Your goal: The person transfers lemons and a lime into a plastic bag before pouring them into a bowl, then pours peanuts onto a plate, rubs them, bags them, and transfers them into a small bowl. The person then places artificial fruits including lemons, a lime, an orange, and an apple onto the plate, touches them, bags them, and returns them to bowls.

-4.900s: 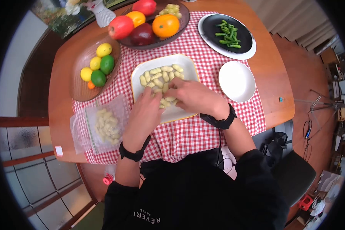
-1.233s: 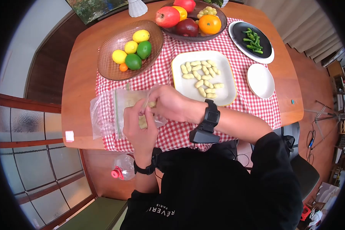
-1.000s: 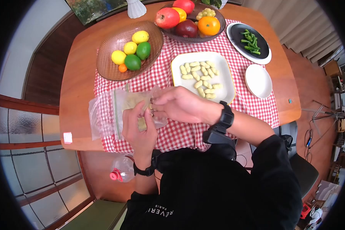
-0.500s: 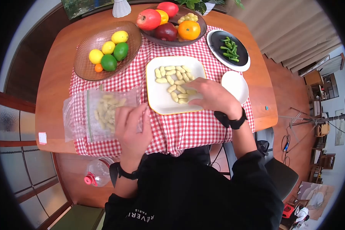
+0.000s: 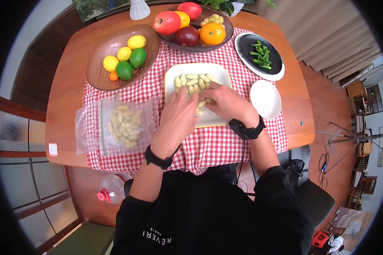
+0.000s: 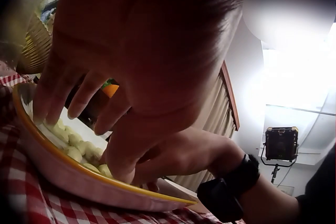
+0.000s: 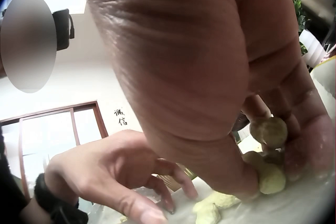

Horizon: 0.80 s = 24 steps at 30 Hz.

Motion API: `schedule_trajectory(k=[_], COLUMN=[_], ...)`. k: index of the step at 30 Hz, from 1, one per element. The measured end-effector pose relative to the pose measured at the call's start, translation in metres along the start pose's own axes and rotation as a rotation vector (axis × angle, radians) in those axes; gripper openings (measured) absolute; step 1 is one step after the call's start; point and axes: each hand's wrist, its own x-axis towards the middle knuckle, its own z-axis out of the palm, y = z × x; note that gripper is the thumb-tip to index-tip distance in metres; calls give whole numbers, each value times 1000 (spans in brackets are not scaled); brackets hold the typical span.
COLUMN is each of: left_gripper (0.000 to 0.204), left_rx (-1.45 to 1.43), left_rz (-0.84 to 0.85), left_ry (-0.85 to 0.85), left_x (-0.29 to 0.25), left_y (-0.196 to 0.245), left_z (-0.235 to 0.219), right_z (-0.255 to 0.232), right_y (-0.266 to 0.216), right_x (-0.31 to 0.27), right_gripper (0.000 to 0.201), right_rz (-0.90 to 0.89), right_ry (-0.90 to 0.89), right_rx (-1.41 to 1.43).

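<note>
Several pale peanuts (image 5: 192, 82) in their shells lie in a white tray (image 5: 221, 75) with a yellow rim. Both hands reach into this tray from its near side. The left hand (image 5: 178, 112) has its fingers down over the left part, spread apart and loosely bent in the left wrist view, with nothing seen in its grasp. On the right, the right hand (image 5: 230, 102) pinches a peanut (image 7: 271, 176) between thumb and fingers near the tray bottom. Another peanut (image 7: 269, 131) shows between its fingers. The hands hide the tray's near-middle peanuts in the head view.
A zip bag of peanuts (image 5: 125, 126) lies left of the tray. Behind stand a basket (image 5: 97, 55) of lemons and green fruit and a dark fruit bowl (image 5: 195, 49). To the right are a white bowl (image 5: 265, 100) and a black plate (image 5: 247, 42) of green peppers.
The hands were together over the zip bag. The right hand moved right to the tray, then the left left the bag and came in beside it. The head view also shifted.
</note>
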Motion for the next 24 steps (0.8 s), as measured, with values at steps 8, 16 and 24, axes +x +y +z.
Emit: schedule_trajectory(k=[8, 16, 24], left_gripper=[22, 24, 32], left_rx=[-68, -174, -134], left_rz=[-27, 66, 78], left_ry=[-41, 114, 86], left_x=[20, 13, 14], left_y=[-20, -25, -32], left_z=[32, 34, 36], right_z=[-4, -3, -9], right_y=[8, -8, -5], right_x=[-13, -16, -22], right_gripper=[25, 28, 39], right_rz=[-40, -6, 11], right_ry=[111, 108, 146], right_rx=[114, -15, 46])
